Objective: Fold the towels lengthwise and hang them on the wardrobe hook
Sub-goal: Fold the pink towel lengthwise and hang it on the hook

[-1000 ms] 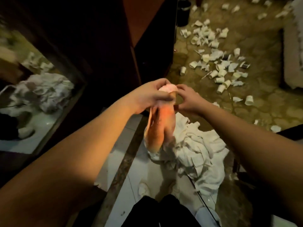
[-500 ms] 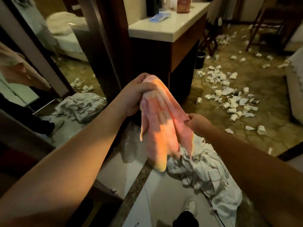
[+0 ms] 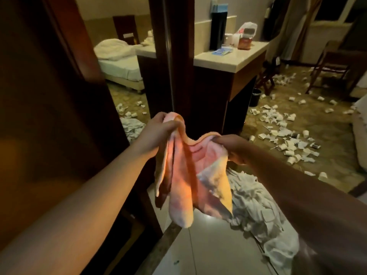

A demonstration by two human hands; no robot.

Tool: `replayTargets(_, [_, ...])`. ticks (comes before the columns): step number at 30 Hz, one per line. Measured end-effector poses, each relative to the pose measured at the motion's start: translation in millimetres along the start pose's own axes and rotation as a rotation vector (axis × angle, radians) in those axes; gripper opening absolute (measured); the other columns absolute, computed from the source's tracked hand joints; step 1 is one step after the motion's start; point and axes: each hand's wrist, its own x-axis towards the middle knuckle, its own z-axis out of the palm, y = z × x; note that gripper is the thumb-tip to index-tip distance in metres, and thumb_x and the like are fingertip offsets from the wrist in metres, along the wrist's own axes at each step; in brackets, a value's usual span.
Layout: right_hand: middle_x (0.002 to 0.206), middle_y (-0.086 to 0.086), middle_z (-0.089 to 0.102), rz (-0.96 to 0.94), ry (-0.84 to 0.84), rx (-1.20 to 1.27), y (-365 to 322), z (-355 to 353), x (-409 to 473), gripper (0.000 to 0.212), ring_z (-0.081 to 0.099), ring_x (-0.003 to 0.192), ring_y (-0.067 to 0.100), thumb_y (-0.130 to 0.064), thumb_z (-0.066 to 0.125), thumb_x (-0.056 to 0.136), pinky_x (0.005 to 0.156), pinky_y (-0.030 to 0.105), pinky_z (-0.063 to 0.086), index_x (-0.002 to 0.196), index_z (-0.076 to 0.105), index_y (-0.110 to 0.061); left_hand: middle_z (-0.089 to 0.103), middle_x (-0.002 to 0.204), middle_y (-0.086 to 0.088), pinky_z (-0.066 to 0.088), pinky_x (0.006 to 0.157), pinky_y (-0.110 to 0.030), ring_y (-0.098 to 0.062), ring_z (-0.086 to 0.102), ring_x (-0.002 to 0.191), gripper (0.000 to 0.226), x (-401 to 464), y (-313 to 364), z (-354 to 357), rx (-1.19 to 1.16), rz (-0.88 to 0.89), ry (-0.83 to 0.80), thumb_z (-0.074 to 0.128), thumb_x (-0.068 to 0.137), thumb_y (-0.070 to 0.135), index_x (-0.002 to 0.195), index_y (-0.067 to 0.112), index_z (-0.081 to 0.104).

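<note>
A small pink towel [image 3: 184, 175] hangs in front of me, held by its top edge. My left hand [image 3: 156, 133] grips the left corner, bunched in a fist. My right hand [image 3: 232, 147] pinches the other top corner, lower and to the right. The edge sags between the two hands and the cloth drapes down in loose folds. A heap of white towels [image 3: 256, 207] lies on the tiled floor behind and below it. The dark wooden wardrobe [image 3: 49, 116] stands at my left with a mirrored door [image 3: 123, 76]. No hook is visible.
A counter [image 3: 228, 58] with a white top stands ahead, carrying a black flask, a bag and small items. Several crumpled paper cups [image 3: 286, 132] litter the carpet to the right. A wooden chair [image 3: 333, 66] stands at the back right, a bed edge at far right.
My hands have drawn apart, spreading the pink towel's top edge between them. My view has tilted upward, bringing the counter, mirror and room into sight.
</note>
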Motion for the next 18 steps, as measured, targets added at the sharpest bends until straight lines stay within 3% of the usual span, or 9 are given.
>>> replayTargets(3, [0.094, 0.01, 0.077, -0.027, -0.07, 0.126, -16.4, 28.5, -34.2, 0.016, 0.074, 0.088, 0.024, -0.022, 0.06, 0.099, 0.069, 0.035, 0.057, 0.102, 0.071, -0.01, 0.071, 0.106, -0.01, 0.06, 0.086, -0.048, -0.027, 0.073, 0.091, 0.045, -40.5, -7.9, -21.1, 0.069, -0.014, 0.044, 0.083, 0.073, 0.038, 0.109, 0.026, 0.06])
replayTargets(5, [0.101, 0.01, 0.077, -0.043, -0.106, 0.169, -21.8, 49.4, -58.1, 0.017, 0.074, 0.094, 0.025, -0.024, 0.061, 0.098, 0.07, 0.035, 0.055, 0.105, 0.072, -0.012, 0.071, 0.106, -0.003, 0.06, 0.081, -0.043, -0.022, 0.073, 0.089, 0.042, -71.2, -17.5, -34.7, 0.157, -0.011, 0.088, 0.078, 0.081, 0.045, 0.113, 0.028, 0.057])
replayTargets(9, [0.094, 0.008, 0.078, -0.07, -0.244, 0.225, -27.3, 89.8, -106.2, 0.021, 0.077, 0.083, 0.019, -0.023, 0.053, 0.102, 0.062, 0.028, 0.058, 0.11, 0.068, -0.01, 0.069, 0.106, 0.007, 0.049, 0.068, -0.026, -0.008, 0.068, 0.088, 0.043, -139.5, -31.1, -58.3, 0.251, -0.017, 0.174, 0.07, 0.087, 0.048, 0.123, 0.032, 0.052])
replayTargets(12, [0.085, 0.007, 0.078, -0.082, -0.321, 0.267, -28.4, 121.3, -145.9, 0.021, 0.076, 0.078, 0.018, -0.021, 0.05, 0.104, 0.062, 0.028, 0.058, 0.108, 0.066, -0.008, 0.068, 0.096, 0.012, 0.05, 0.062, -0.027, -0.006, 0.07, 0.074, 0.038, -194.6, -35.2, -75.7, 0.303, -0.081, 0.237, 0.065, 0.09, 0.053, 0.122, 0.04, 0.047])
replayTargets(14, [0.084, 0.009, 0.078, -0.096, -0.358, 0.302, -28.7, 142.0, -169.5, 0.021, 0.076, 0.077, 0.02, -0.02, 0.051, 0.104, 0.062, 0.029, 0.06, 0.11, 0.065, -0.005, 0.065, 0.093, 0.013, 0.053, 0.063, -0.029, -0.01, 0.07, 0.077, 0.043, -227.6, -35.6, -85.1, 0.339, -0.112, 0.267, 0.06, 0.094, 0.053, 0.13, 0.04, 0.043])
replayTargets(18, [0.099, 0.017, 0.075, -0.075, -0.391, 0.398, -30.8, 185.7, -220.1, 0.025, 0.076, 0.087, 0.027, -0.017, 0.057, 0.101, 0.068, 0.035, 0.061, 0.122, 0.061, -0.003, 0.064, 0.096, 0.013, 0.051, 0.059, -0.026, -0.007, 0.066, 0.078, 0.047, -295.3, -30.8, -106.5, 0.384, -0.126, 0.352, 0.055, 0.097, 0.05, 0.14, 0.036, 0.04])
